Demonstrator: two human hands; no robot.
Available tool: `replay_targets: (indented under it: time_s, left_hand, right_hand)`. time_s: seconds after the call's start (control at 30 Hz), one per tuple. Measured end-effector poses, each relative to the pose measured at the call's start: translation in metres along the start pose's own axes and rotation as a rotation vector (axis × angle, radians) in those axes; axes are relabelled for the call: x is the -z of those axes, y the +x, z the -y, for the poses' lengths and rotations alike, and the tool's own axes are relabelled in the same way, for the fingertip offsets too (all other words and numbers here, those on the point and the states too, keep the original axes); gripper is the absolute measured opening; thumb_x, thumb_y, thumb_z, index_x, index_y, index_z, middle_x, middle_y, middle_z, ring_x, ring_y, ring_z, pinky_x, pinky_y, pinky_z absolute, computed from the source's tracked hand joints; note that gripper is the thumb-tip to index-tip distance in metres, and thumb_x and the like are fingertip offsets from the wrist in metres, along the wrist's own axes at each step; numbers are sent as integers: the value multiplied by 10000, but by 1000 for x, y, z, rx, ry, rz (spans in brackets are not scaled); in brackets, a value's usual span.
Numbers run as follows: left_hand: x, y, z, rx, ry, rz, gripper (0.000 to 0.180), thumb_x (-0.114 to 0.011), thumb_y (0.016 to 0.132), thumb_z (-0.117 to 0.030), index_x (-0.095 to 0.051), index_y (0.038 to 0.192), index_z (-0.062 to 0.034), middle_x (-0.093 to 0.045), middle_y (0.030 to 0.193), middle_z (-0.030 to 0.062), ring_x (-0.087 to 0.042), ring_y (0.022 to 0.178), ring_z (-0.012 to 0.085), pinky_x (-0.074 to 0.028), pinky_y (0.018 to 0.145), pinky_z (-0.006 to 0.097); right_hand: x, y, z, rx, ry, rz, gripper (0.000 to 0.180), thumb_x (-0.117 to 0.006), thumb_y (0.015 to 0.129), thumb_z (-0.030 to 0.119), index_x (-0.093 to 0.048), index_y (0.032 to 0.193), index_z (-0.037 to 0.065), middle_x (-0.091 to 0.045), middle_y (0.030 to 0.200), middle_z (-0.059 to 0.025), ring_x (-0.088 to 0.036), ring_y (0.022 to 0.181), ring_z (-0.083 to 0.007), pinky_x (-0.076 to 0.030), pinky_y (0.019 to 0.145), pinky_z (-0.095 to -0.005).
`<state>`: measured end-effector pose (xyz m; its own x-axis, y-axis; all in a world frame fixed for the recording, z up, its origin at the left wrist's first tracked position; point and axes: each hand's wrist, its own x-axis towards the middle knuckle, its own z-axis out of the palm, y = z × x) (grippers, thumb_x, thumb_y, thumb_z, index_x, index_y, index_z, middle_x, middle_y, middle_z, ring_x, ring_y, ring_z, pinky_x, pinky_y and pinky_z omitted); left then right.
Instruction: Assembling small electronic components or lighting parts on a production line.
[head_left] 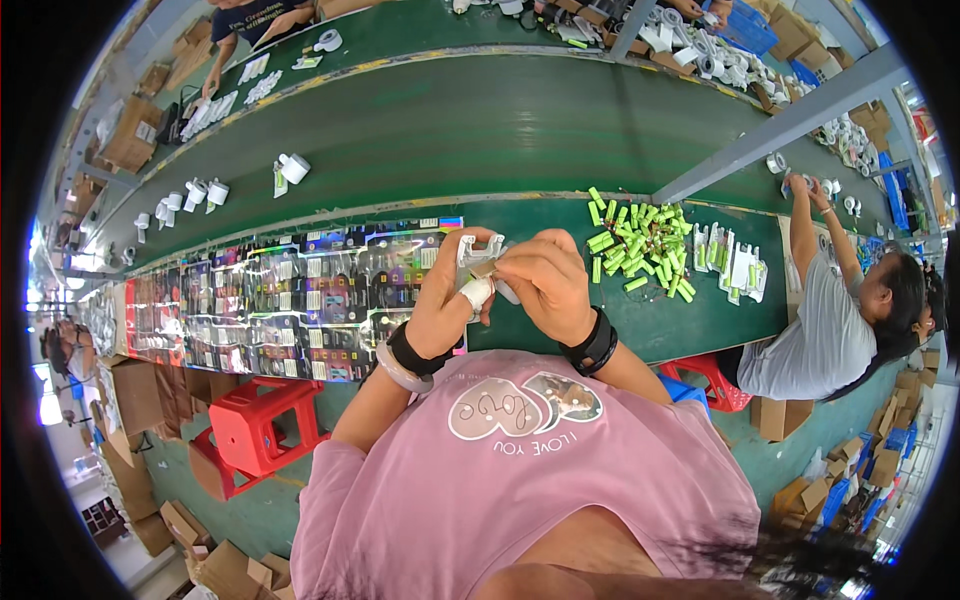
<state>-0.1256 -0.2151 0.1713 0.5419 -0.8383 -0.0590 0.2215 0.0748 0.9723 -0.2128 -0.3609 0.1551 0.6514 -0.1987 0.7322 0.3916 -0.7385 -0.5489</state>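
My left hand (437,306) is closed around a white plastic housing (481,247) with an open, forked upper end. A white wrap (477,292) covers the left thumb. Close against it, my right hand (553,283) has its fingers pinched together at the housing's lower part, by a small brownish piece (484,268). What those fingertips hold is hidden. Right of the hands lies a heap of bright green cylindrical batteries (645,243) with thin wires. Beside the heap, several white housings (741,268) lie in a row, some with green batteries in them.
Glossy printed sheets (290,300) cover the bench at left. Beyond runs a green conveyor belt (430,125) carrying white round-headed devices (293,168). A grey metal post (780,120) slants up at right. A co-worker (830,310) sits at right; a red stool (255,430) stands at lower left.
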Motion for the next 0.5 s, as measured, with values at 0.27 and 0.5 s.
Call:
replay_targets:
  time_s: [0.27,0.5]
  left_hand:
    - [-2,-1,4,-45,75,4,401,-480,855,-69,-406,1248,-45,-519,806,23,-501,648,66,-467,531,218]
    - [-1,-4,13,-94,0,7,439,-498,901,-177,-400,1289,4,-520,858,44,-503,624,87,-444,522,219]
  right_hand:
    - [0,-3,-8,11,33,-7,248,-723,649,9,-660,869,103,-651,822,-21,-574,702,-197,-429,701,-332]
    - [-1,-1,6,-19,-69,-38,247,-741,647,-22,-653,858,74,-650,825,-38,-572,739,-240,-429,724,-342]
